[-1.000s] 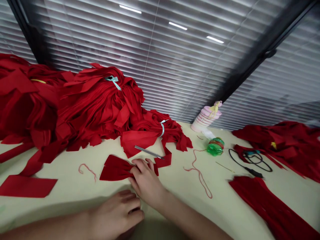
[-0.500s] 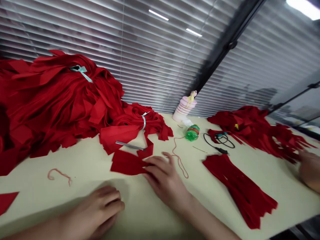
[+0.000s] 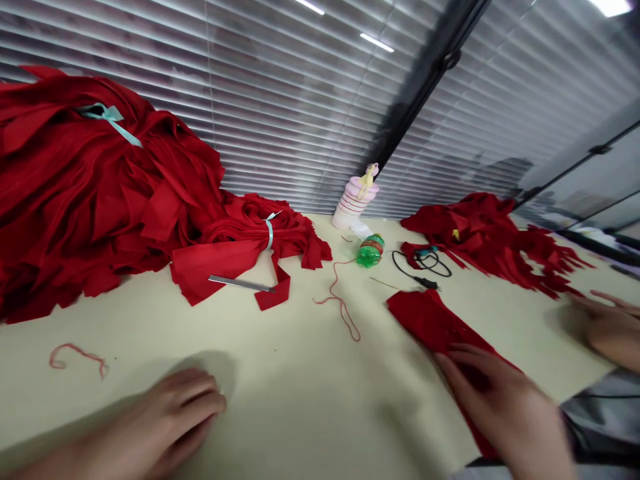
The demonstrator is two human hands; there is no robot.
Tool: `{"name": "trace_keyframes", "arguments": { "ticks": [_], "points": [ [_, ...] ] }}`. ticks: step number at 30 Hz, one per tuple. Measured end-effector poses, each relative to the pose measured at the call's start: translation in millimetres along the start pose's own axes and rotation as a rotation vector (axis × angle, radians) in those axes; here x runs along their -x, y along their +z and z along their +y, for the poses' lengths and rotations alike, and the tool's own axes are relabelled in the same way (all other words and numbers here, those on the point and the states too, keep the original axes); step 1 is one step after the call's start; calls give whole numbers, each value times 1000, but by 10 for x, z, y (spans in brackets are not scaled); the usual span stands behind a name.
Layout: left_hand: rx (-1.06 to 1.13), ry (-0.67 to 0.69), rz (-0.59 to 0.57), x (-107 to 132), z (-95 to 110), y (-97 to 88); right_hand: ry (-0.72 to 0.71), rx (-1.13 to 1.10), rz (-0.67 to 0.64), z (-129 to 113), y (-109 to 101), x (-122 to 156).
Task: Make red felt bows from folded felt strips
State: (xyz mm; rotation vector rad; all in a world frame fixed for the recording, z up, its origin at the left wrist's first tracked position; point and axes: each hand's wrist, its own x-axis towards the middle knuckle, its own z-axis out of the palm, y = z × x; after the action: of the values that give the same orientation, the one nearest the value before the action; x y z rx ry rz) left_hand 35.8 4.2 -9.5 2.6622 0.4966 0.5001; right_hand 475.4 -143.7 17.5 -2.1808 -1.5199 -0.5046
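My left hand (image 3: 177, 417) rests at the front left of the table with its fingers curled together, and nothing shows in them. At the right, my right hand (image 3: 505, 407), smeared by motion, is over a stack of red cloth strips (image 3: 430, 320). Red cloth shows between its thumb and fingers, though where the held piece ends and the stack begins is hard to see. Left of the stack, a loose red thread (image 3: 343, 310) runs from a green plastic thread holder (image 3: 370, 251). A metal blade or ruler (image 3: 240, 283) lies on red cloth in the middle.
A big red cloth heap (image 3: 110, 200) and a smaller tied bundle (image 3: 295, 233) fill the back left. A pink cup (image 3: 353, 203) stands by the blinds. Black cable (image 3: 425, 280) lies right of it. Another person's hand (image 3: 610, 330) is near the right-hand red heap (image 3: 475, 227).
My right hand has moved from the middle to the stack at the right, and the red piece under it is gone from the middle. My left hand stays curled. The view has shifted right.
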Motion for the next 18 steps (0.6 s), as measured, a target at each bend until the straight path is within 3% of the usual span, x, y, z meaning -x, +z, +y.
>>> {"name": "trace_keyframes", "arguments": {
  "ticks": [4, 7, 10, 14, 18],
  "points": [
    [1, -22, -12, -5, -6, 4, 3, -35, -122, -323, 403, 142],
    [-5, -15, -30, -6, -16, 2, 51, -16, -100, -348, 546, 131],
    [-6, -5, -46, -9, -26, -1, 128, 19, -112, -294, 583, 61],
    [6, 7, -31, -8, -29, -2, 256, 13, -231, -243, 534, -27],
    [9, 13, -27, -10, -28, -6, 288, -13, -289, -247, 465, -37]
  ]
}}
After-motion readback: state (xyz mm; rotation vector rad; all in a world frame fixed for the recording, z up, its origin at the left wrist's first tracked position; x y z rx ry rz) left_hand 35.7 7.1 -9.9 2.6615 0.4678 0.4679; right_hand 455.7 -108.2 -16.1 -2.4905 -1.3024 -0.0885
